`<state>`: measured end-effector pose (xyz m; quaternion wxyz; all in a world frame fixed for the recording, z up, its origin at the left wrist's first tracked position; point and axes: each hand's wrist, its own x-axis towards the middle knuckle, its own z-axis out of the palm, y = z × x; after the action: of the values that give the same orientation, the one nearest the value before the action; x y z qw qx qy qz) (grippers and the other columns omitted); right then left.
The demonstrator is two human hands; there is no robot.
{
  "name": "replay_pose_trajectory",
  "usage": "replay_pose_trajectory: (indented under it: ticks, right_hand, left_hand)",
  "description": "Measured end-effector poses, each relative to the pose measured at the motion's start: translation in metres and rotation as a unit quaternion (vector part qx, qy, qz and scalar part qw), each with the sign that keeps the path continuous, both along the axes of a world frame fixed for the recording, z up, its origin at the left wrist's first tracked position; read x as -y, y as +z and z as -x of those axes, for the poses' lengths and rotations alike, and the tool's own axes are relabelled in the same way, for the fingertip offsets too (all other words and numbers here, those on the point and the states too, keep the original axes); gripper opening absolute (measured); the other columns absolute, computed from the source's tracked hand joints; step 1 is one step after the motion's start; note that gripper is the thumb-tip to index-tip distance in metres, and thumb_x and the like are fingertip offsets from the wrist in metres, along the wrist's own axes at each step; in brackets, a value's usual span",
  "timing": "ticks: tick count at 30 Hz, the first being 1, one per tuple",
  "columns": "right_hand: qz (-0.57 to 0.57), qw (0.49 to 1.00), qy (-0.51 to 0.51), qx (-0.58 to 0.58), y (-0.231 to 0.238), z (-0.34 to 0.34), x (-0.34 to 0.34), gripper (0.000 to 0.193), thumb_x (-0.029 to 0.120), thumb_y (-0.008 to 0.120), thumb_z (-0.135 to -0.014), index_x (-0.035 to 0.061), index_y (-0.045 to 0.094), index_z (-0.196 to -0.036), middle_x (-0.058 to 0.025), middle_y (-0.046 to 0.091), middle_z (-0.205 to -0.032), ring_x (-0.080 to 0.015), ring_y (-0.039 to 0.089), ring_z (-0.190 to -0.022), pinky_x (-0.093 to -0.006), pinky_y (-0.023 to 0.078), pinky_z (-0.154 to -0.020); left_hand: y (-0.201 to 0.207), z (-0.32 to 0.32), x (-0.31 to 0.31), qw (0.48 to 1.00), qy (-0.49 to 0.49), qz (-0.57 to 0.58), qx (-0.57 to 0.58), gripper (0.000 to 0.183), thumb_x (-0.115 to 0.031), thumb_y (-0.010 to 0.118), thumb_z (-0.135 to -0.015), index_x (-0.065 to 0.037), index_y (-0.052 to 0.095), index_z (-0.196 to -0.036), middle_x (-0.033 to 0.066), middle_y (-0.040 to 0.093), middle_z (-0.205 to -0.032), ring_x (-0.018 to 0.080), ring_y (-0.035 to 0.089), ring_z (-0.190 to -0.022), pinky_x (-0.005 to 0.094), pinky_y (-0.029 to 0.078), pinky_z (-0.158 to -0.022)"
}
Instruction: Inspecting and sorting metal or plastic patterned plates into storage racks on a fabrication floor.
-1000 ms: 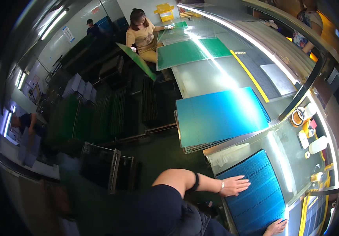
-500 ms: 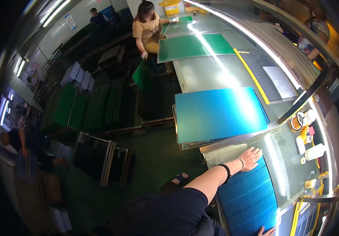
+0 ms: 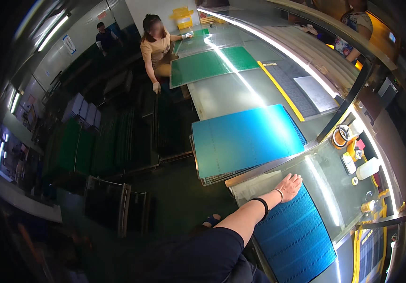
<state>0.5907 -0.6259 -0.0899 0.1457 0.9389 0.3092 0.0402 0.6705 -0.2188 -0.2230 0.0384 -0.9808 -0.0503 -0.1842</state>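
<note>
A dark blue patterned panel [image 3: 297,236] lies at an angle on the near part of the work table. My left hand [image 3: 289,187] rests on its far end, close to the corner. The fingers point away from me, extended and only slightly bent, so the hand looks open. My left forearm, with a black band and a thin bracelet at the wrist, crosses the panel's left side. My right hand is out of the picture. Farther along the table, a bright blue sheet [image 3: 245,139] lies on a stack of similar panels.
Bottles [image 3: 368,168], tape rolls [image 3: 340,136] and small containers stand along the table's right side. A metal post [image 3: 349,101] rises there. A green panel [image 3: 214,66] lies farther off, beside a gloved co-worker [image 3: 158,52]. Racks of panels [image 3: 113,141] fill the left.
My right hand, at the panel's near end before, has left the view. My left hand stays at the far end, its fingers less spread. The co-worker's lowered green panel is now hard to see.
</note>
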Motion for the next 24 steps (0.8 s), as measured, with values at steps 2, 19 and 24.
replay_pose_trajectory:
  ticks: [2,19,24]
  right_hand:
    - [-0.017,1.000,-0.002,-0.015,-0.002,0.004,0.003,0.045,0.026,0.047,-0.089,0.0007,0.045,-0.125,-0.0221,0.042,-0.129,-0.0376,0.040,-0.117,-0.0477,0.029,-0.098]
    - [-0.055,0.974,-0.022,-0.219,-0.062,-0.046,-0.017,0.052,0.030,0.047,-0.090,0.0021,0.038,-0.132,-0.0211,0.033,-0.139,-0.0385,0.029,-0.129,-0.0490,0.021,-0.106]
    - [-0.112,0.972,-0.198,0.061,-0.115,-0.116,0.049,0.057,0.042,0.027,-0.096,0.0067,0.025,-0.140,-0.0100,0.026,-0.145,-0.0276,0.023,-0.134,-0.0461,0.013,-0.109]
  left_hand:
    - [0.003,0.002,0.000,0.999,0.006,0.043,-0.009,0.042,-0.024,0.043,-0.086,0.000,0.049,-0.121,0.0123,0.046,-0.125,0.0268,0.038,-0.120,0.0427,0.028,-0.101]
    - [0.047,0.011,-0.010,0.979,-0.048,0.160,-0.119,0.076,-0.055,0.031,-0.088,-0.002,0.019,-0.140,0.0132,0.015,-0.148,0.0229,0.010,-0.138,0.0415,0.003,-0.112]
    - [0.045,0.014,-0.009,0.983,-0.010,0.159,-0.094,0.076,-0.055,0.031,-0.088,-0.001,0.020,-0.140,0.0132,0.016,-0.148,0.0235,0.010,-0.138,0.0412,0.000,-0.112]
